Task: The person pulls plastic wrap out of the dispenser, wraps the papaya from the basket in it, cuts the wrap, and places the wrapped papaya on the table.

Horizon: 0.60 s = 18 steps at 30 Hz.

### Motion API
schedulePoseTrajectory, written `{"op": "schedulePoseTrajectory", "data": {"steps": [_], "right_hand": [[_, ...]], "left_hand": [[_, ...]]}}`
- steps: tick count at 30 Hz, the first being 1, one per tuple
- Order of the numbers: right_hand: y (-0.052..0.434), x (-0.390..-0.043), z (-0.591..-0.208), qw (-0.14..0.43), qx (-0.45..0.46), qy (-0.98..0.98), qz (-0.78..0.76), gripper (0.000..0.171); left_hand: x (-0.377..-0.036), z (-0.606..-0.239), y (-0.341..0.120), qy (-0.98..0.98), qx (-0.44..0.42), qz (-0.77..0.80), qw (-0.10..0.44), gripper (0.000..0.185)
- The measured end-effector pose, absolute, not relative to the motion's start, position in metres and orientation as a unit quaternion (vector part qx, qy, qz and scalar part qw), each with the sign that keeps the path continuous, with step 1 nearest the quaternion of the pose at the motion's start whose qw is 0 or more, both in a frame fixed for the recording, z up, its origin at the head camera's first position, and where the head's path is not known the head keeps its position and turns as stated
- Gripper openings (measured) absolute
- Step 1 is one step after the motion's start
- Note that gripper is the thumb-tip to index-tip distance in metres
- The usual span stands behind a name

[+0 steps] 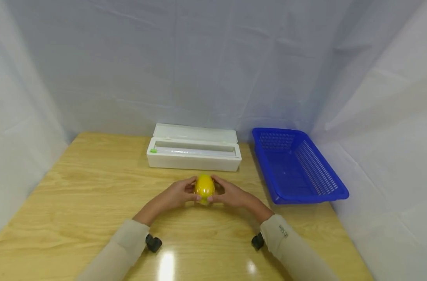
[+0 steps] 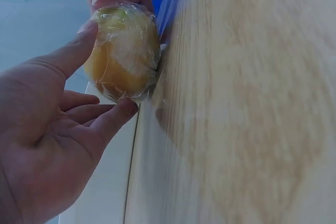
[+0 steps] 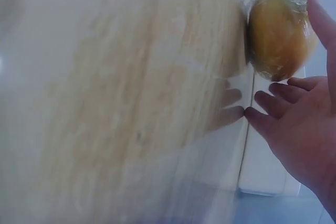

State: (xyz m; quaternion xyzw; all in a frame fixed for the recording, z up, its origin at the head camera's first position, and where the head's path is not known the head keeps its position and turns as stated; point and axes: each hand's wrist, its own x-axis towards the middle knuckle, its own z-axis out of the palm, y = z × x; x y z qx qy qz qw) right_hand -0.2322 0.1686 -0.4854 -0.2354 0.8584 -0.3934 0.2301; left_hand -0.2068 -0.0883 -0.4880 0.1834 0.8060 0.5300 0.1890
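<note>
A yellow fruit wrapped in shiny cling film is between the two hands, close over the table. My left hand holds its left side, thumb at the near end and fingertips at the far side. In the left wrist view the wrap on the fruit is wrinkled and bunched. Opposite, my right hand has its thumb on the near end and index finger round the far side. The right wrist view shows this hand's other fingers spread below the fruit.
Behind the hands stands a long white cling film box, lid raised, with a film roll and a green slider inside. A blue plastic basket sits at the right. White sheeting encloses the wooden table.
</note>
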Motion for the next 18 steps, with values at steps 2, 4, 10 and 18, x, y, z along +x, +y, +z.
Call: {"op": "schedulePoseTrajectory", "data": {"steps": [2, 4, 10, 18], "right_hand": [[0.1699, -0.2334, -0.4862, 0.226, -0.241, 0.858, -0.393, 0.101], [0.1708, -0.2338, -0.4869, 0.219, -0.247, 0.859, -0.392, 0.098], [0.1723, -0.2324, -0.489, 0.215, -0.249, 0.856, -0.398, 0.094], [0.1733, -0.2304, -0.4853, 0.171, -0.214, 0.873, -0.404, 0.086]], "left_hand": [[-0.2071, -0.4872, -0.0884, 0.812, 0.178, 0.524, 0.187, 0.091], [-0.207, -0.4871, -0.0886, 0.818, 0.178, 0.515, 0.184, 0.091], [-0.2057, -0.486, -0.0875, 0.821, 0.181, 0.508, 0.188, 0.091], [-0.2055, -0.4799, -0.0905, 0.842, 0.171, 0.48, 0.174, 0.091]]}}
